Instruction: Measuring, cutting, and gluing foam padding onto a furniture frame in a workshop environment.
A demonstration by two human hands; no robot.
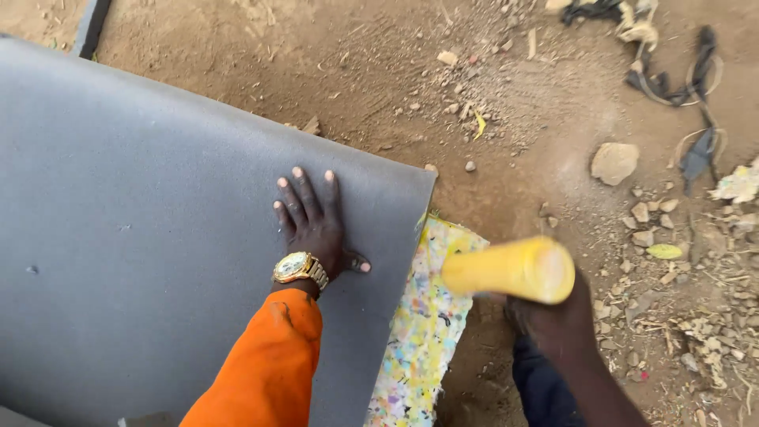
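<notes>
Bare dirt ground (379, 71) is covered by a grey foam sheet (142, 237), pinned flat under the splayed left hand (316, 225), while a yellow handle (510, 270), long axis running left-right, is clasped in the right hand (553, 320) just beyond the sheet's right edge, over speckled foam (423, 332).

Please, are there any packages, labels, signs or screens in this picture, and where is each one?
None can be seen. 
Nearest to one is the watch on the left wrist: round, gold, face too small to make out. 
On the dirt ground lie only stones and scraps.
</notes>
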